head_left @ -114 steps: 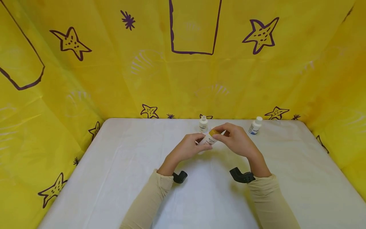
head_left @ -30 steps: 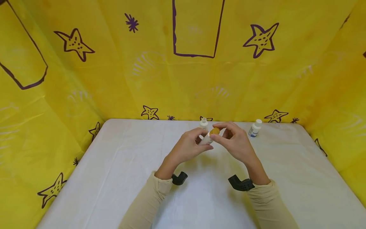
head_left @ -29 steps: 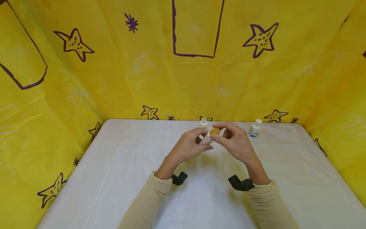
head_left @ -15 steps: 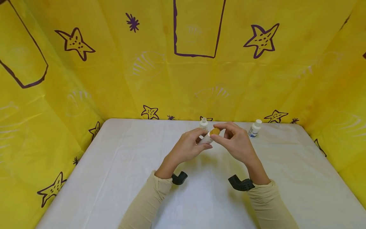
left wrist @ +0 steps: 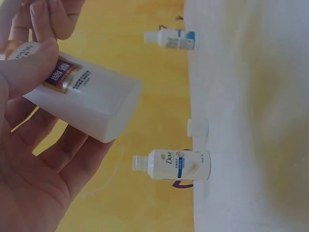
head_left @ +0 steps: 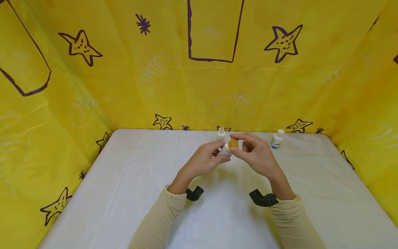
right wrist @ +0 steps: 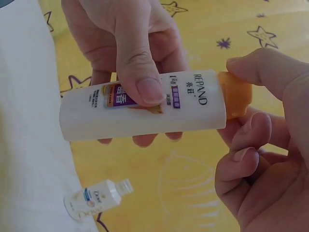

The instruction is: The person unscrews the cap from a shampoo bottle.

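Note:
My left hand [head_left: 203, 159] grips a white toiletry bottle [right wrist: 188, 113] printed REPAND, thumb over the label and fingers behind it. The bottle is tilted above the table, its flat base [left wrist: 124, 113] facing the left wrist camera. At its other end, my right hand [head_left: 257, 153] pinches the orange cap [right wrist: 237, 95] between thumb and fingers. In the right wrist view the cap sits at the bottle's end, with its edge against the white shoulder. Behind the hands stands a white Dove bottle [left wrist: 176, 165], its threaded neck uncapped.
A small white cap [left wrist: 198, 127] lies beside the Dove bottle. Further right stands a white and blue bottle [head_left: 276, 140] with a white cap on. Yellow sheeting [head_left: 199, 90] with starfish drawings rises behind the white table [head_left: 149, 173] and along both sides.
Over these seconds the right fingers have shifted their hold on the orange cap, and the cap has turned. The left hand keeps its grip on the bottle, which has rolled slightly.

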Tool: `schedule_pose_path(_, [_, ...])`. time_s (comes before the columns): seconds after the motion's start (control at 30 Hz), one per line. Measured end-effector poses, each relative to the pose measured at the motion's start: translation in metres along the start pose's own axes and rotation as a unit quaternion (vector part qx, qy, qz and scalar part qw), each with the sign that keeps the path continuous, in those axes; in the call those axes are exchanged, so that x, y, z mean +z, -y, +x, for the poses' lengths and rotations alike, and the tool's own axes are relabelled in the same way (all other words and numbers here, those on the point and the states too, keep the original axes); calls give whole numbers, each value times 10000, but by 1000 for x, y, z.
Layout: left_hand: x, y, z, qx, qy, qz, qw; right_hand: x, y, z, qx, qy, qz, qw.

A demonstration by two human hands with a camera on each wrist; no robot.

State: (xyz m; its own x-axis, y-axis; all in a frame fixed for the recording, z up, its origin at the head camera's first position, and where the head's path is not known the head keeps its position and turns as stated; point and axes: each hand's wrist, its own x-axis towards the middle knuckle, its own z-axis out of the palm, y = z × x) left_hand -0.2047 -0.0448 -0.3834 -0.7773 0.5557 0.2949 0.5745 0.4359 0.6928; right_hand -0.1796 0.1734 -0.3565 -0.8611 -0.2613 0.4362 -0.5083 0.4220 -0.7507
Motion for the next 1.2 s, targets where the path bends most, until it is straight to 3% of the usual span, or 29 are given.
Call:
schedule_pose_path(0.23, [0, 0, 0, 22, 143, -282, 9995, -3, 1, 0, 105, 250, 336, 9991])
schedule_pose_path(0.37, [1, 0, 0, 0, 111, -262, 9996, -6, 2, 0, 411, 282, 482, 9976])
schedule_pose_path(0.53, [2, 0, 0, -3, 41, -329, 9995, -8, 2, 0, 774, 219, 390, 9960])
schedule_pose_path(0.67, [2, -2, 0, 19, -83, -333, 9994, -7, 2, 1, 836, 191, 342, 9957])
schedule_pose_path(0.9, [1, -2, 0, -19, -54, -220, 9997, -5, 2, 1, 455, 176, 354, 9982])
schedule_pose_path(1.2, [-2, -1, -2, -213, 55, -361, 9991, -4, 3, 0, -96, 642, 398, 9971])
